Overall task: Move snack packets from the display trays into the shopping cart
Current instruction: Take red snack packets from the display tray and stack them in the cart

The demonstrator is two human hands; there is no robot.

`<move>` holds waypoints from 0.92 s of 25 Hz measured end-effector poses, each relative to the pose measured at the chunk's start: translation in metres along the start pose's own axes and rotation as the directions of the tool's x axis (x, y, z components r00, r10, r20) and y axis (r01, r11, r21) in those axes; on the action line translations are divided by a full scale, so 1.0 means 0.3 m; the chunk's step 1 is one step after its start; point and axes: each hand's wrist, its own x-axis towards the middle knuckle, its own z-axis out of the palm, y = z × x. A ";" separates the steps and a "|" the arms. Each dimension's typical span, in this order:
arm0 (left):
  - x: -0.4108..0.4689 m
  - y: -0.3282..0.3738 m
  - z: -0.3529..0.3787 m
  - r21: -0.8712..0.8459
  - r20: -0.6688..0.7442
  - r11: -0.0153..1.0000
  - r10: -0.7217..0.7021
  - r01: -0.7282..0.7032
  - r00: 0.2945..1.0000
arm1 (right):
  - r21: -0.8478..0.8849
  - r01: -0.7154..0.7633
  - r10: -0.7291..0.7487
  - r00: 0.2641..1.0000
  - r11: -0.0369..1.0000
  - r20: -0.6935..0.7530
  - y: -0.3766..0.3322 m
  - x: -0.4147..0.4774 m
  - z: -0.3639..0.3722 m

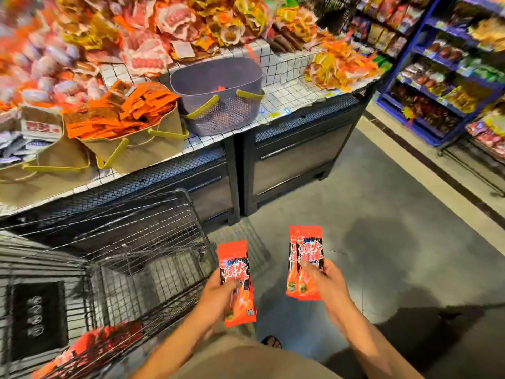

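— Head view, looking down. In the left hand (221, 295), what?
— Gripping one long red snack packet with black and white lettering (235, 259), fingers (232, 283) curled round its lower half, thumb laid across the front. Held upright, just beside the right side of the wire shopping cart (153, 242), not inside it.
— And in the right hand (326, 281)?
— Pinching two more red packets of the same kind (306, 248), overlapped one on the other, fingers (310, 269) closed on their middle with the thumb in front. Upright too, well apart from the cart, above the grey floor (355, 201).
— Anything lying in the cart?
— A heap of similar red packets (93, 348) at its near left corner, blurred behind the wire.
— Up on the display?
— On the white grid-tiled worktop (287, 86): a grey perforated plastic basket with yellow handles (218, 110), with only a scrap of red showing inside. Just left of it, a tan basket heaped with orange packets (128, 110). Behind both, piles of red, yellow and white packets, too blurred to read.
— Off to the right?
— A blue shelf rack (426, 50) stocked with bagged goods, across the aisle from the dark cabinet (295, 160) beneath the worktop.
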 end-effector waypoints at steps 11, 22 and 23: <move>0.468 0.516 0.236 -0.052 0.042 0.984 0.174 -0.172 0.984 | -0.052 0.074 -0.072 0.996 0.996 0.042 -0.382 0.515 0.053; 0.680 1.362 0.163 0.054 -0.010 0.845 0.534 -0.532 0.846 | -0.013 0.368 -0.346 0.884 0.930 0.314 -1.160 0.944 0.393; 0.714 1.431 0.150 0.090 -0.059 0.834 0.550 -0.544 0.833 | -0.033 0.408 -0.371 0.858 0.912 0.355 -1.235 0.989 0.439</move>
